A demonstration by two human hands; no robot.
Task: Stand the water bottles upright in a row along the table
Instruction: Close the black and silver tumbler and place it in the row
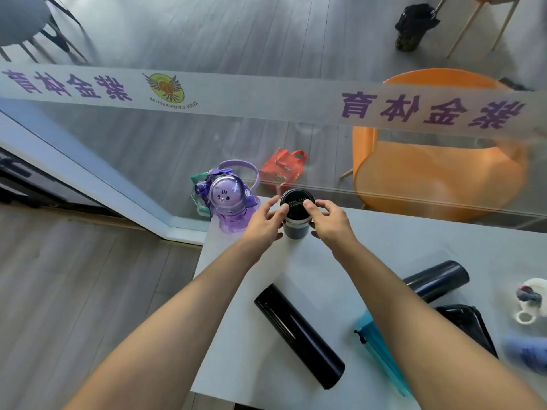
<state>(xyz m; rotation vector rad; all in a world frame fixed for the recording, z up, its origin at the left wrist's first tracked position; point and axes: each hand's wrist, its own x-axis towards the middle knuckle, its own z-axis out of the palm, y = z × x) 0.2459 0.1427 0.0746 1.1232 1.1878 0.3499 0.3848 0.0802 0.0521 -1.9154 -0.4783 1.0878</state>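
A dark bottle with a black lid (297, 204) stands upright near the far left end of the white table (399, 241). My left hand (265, 218) and my right hand (328, 221) grip it from either side, thumbs on the lid. To its left a purple cartoon bottle (228, 199) with a loop handle stands upright at the table's corner. A black flask (299, 335) lies on its side near the front edge. Another dark flask (438, 279) lies at the right, partly behind my right arm. A teal bottle (381, 350) lies under that arm.
A black pouch (470, 324), a white ringed cap (531, 300) and a blurred blue item (527, 353) sit at the table's right. A glass wall with a lettered band (266, 99) rises just behind the table. Beyond the glass stand an orange chair (438, 170) and a red bag (282, 170).
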